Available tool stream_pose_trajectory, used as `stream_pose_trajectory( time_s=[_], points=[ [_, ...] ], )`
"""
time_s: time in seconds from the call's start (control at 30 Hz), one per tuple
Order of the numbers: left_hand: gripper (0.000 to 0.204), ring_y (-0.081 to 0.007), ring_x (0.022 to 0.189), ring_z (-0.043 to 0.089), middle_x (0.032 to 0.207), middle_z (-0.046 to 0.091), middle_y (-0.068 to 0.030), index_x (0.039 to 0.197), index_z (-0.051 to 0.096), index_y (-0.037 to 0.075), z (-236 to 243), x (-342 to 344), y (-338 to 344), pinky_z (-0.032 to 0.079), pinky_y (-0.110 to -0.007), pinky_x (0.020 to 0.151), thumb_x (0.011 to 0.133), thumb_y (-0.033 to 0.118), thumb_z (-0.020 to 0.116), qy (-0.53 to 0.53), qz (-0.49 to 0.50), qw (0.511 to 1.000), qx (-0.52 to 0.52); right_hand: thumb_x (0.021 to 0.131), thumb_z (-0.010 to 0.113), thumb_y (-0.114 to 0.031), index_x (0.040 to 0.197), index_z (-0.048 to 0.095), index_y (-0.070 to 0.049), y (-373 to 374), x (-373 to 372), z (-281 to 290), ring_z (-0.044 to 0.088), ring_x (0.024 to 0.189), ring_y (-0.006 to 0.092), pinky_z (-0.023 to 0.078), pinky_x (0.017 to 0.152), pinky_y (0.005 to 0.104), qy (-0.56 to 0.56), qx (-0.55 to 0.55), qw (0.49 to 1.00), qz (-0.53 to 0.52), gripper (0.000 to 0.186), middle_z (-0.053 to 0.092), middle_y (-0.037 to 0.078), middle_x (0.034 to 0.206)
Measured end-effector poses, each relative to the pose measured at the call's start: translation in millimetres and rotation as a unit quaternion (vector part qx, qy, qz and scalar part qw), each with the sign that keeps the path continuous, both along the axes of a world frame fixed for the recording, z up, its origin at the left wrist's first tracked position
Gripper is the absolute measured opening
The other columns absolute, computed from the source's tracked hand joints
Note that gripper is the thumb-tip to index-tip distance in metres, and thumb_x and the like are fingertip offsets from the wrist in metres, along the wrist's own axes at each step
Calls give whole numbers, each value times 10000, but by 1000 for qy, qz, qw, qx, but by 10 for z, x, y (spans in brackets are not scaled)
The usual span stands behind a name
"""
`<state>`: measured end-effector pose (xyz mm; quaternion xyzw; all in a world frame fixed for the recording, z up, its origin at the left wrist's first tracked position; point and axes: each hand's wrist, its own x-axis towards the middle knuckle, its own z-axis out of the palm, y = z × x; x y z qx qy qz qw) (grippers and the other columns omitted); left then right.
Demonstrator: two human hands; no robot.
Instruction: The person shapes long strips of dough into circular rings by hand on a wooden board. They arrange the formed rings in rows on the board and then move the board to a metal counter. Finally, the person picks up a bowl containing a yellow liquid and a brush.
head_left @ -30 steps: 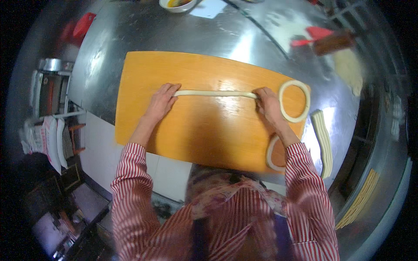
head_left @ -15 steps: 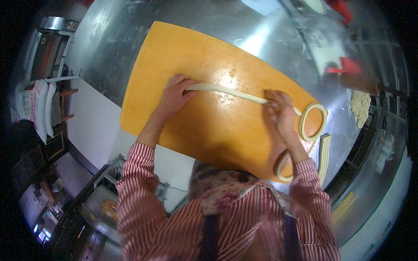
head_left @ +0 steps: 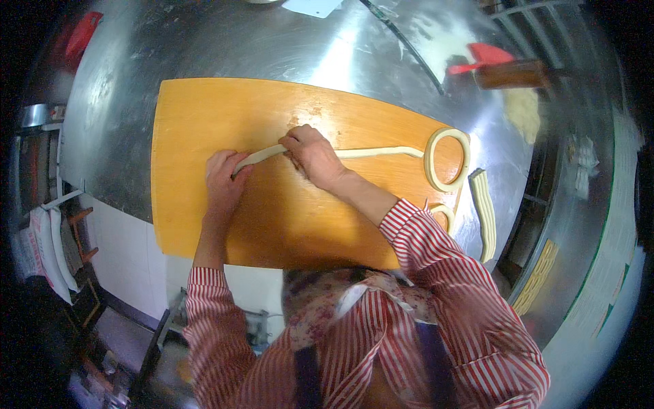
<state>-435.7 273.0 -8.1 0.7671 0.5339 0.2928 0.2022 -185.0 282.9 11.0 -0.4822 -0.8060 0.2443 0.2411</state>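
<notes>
A long pale dough rope (head_left: 378, 152) runs across the orange board (head_left: 184, 123). Its left end is in my left hand (head_left: 225, 178), whose fingers are closed around it. My right hand (head_left: 310, 155) pinches the same rope a short way along, and the stretch between the hands looks slightly raised. Right of my right hand the rope lies on the board and reaches a dough ring (head_left: 430, 163) at the board's right edge. A second, smaller dough loop (head_left: 446, 213) lies nearer to me, partly hidden by my right sleeve.
Several dough strips (head_left: 482, 215) lie side by side on the metal table (head_left: 272, 48), just beyond the board. A larger dough lump (head_left: 523, 116) rests at the far right beside a red scoop (head_left: 484, 56). More yellowish strips (head_left: 535, 279) sit lower right.
My right hand has moved left along the rope, from near the ring to close by my left hand. The view has shifted, so the board appears turned and further left.
</notes>
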Motion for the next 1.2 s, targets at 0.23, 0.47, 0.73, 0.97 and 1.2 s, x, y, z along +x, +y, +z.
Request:
stream_pose_trajectory(
  time_s=[0.23,0.47,0.73,0.97,1.2],
  points=[
    [238,-329,983,589,998,637,-108,997,706,61,104,51,-22,464,-419,869,788,134,793,3,8,1000,-12,839,706,-77,1025,679,-31,-141,884,97,598,954,351,510,827,448,-20,-1,995,-94,194,627,137,981],
    [250,-321,956,579,971,623,-110,1023,702,68,306,210,42,448,-418,864,804,156,784,57,-23,997,-40,867,707,-134,1037,684,-65,-510,1702,282,629,931,321,521,777,447,-95,-37,974,-201,185,632,104,966],
    [241,-329,844,619,921,639,-128,1025,681,54,433,1071,210,499,-435,735,858,209,758,5,-34,998,-43,884,681,-141,995,667,-31,-539,2037,595,652,804,380,538,709,471,-54,-37,935,-348,156,636,171,939],
    [258,-352,848,655,881,642,-136,1021,656,49,440,2015,75,528,-460,729,879,244,748,65,23,993,-100,878,712,-210,918,645,24,-661,2218,404,672,776,410,535,702,492,-85,-137,898,-409,247,659,244,830],
    [289,-373,853,667,999,641,-193,1053,635,25,266,2298,394,542,-460,733,904,259,715,78,-20,988,-129,897,696,-214,947,610,-4,-443,2236,306,680,723,390,533,639,472,-117,-137,895,-407,232,681,212,789]
  ],
)
